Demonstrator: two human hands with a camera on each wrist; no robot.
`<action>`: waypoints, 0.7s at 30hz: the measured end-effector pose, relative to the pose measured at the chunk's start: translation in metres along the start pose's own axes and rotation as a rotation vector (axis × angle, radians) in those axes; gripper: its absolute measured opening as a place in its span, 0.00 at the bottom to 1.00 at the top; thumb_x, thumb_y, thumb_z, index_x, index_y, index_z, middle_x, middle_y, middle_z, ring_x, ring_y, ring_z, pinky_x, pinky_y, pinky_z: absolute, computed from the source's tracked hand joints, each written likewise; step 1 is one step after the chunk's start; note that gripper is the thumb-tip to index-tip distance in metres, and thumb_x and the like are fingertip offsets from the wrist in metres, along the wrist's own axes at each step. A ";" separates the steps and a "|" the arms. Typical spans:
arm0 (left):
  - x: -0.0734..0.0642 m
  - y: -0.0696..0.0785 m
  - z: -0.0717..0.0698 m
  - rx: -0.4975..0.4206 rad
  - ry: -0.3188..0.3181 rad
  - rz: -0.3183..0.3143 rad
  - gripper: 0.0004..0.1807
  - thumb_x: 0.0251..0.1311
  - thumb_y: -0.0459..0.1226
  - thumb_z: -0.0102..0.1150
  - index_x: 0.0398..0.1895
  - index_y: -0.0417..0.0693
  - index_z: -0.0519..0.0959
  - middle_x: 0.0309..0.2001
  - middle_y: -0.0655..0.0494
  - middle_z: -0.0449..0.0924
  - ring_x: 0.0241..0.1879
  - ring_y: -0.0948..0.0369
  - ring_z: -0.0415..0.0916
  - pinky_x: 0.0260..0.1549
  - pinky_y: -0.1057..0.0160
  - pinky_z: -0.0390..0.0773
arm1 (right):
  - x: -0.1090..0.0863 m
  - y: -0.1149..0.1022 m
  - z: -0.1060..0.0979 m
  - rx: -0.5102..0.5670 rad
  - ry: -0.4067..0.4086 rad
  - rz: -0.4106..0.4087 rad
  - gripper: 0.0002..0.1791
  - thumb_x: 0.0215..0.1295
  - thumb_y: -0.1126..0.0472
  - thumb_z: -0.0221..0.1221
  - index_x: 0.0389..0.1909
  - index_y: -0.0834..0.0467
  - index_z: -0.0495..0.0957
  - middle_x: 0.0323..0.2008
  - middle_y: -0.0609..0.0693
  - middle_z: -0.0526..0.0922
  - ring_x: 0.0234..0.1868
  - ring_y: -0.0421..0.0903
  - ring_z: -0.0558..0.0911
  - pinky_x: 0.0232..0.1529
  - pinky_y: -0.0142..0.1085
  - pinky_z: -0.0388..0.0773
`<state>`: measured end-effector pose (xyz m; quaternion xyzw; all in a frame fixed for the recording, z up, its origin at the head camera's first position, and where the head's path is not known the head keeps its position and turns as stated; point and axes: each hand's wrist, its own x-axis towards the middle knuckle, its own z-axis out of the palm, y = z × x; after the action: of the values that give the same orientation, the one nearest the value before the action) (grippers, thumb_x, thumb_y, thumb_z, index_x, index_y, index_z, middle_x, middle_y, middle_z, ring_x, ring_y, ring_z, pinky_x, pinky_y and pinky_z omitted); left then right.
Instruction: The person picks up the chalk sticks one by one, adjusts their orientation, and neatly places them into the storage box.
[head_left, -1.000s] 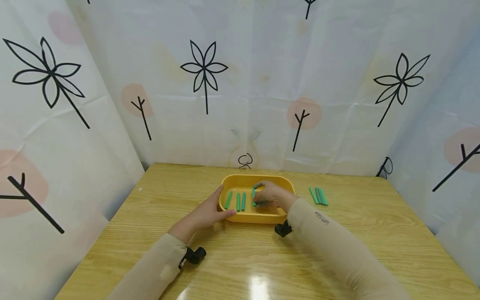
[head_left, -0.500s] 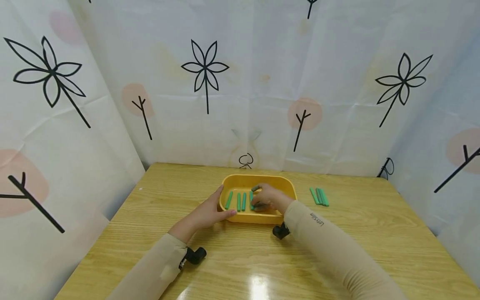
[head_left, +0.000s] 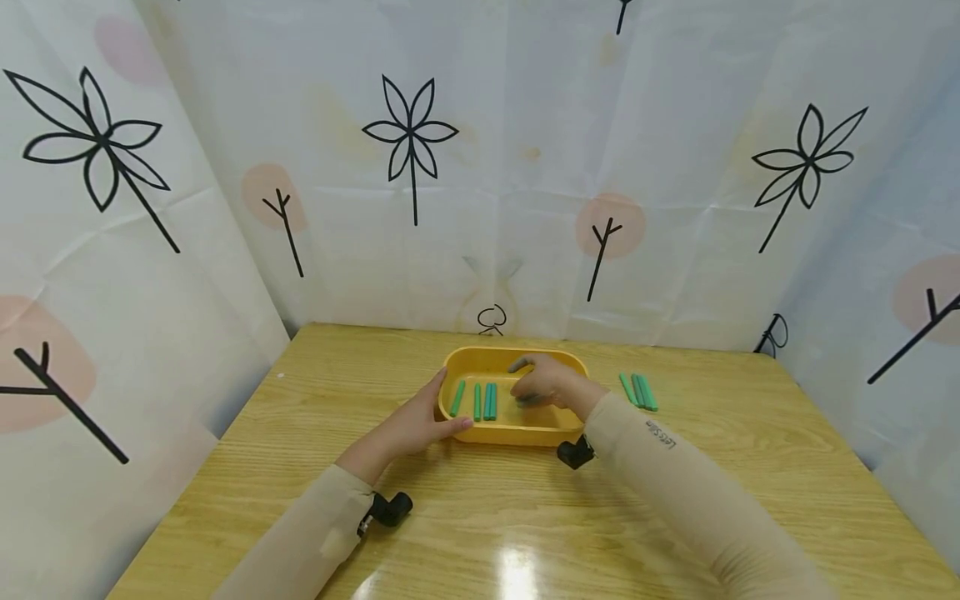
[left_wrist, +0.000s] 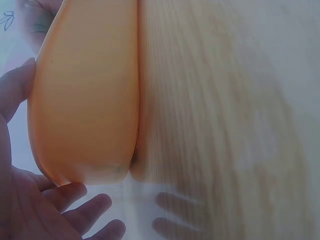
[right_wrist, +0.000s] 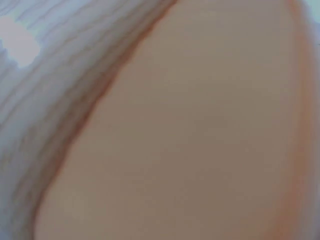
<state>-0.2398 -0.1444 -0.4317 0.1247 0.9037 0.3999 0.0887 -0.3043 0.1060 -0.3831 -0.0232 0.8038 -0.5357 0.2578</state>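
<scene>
A yellow tray stands on the table, and its left end is held by my left hand. In the left wrist view the thumb lies on the rim of the tray, with the fingers about its end wall. Inside, a green stick leans a little at the left. Right of it lie another green stick and two teal sticks side by side. My right hand is over the tray's right part, fingers loosely bent and apart, with no stick seen in them. Tray wall fills the right wrist view.
Several green sticks lie close together on the wooden table, right of the tray. A patterned cloth hangs behind the table and on both sides. A black cord hangs at the back right corner.
My right hand moved a teal stick left against the other teal one, let it go and drew back to the right. My left hand has stayed on the tray.
</scene>
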 end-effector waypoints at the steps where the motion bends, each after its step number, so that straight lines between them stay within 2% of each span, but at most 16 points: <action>1: 0.000 0.000 0.000 0.002 0.002 0.003 0.60 0.61 0.59 0.65 0.82 0.52 0.36 0.80 0.46 0.42 0.76 0.46 0.48 0.71 0.42 0.54 | -0.003 -0.002 -0.002 -0.009 -0.004 -0.007 0.29 0.66 0.74 0.60 0.68 0.66 0.67 0.40 0.59 0.76 0.34 0.49 0.78 0.50 0.48 0.82; 8: 0.001 -0.001 0.001 0.017 0.009 0.000 0.60 0.61 0.59 0.65 0.82 0.50 0.37 0.80 0.44 0.43 0.76 0.44 0.49 0.70 0.40 0.55 | -0.022 -0.016 -0.017 -0.004 -0.033 -0.033 0.28 0.68 0.72 0.59 0.68 0.67 0.65 0.42 0.59 0.74 0.34 0.49 0.76 0.57 0.54 0.77; 21: 0.000 -0.003 0.001 0.013 0.013 0.015 0.62 0.57 0.63 0.65 0.82 0.51 0.37 0.80 0.45 0.43 0.76 0.46 0.48 0.71 0.42 0.54 | -0.038 -0.022 -0.048 -0.028 -0.032 -0.055 0.27 0.69 0.72 0.58 0.67 0.69 0.65 0.46 0.60 0.72 0.38 0.49 0.75 0.58 0.53 0.76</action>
<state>-0.2402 -0.1454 -0.4350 0.1294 0.9060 0.3952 0.0793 -0.2975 0.1490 -0.3346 -0.0574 0.8061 -0.5308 0.2553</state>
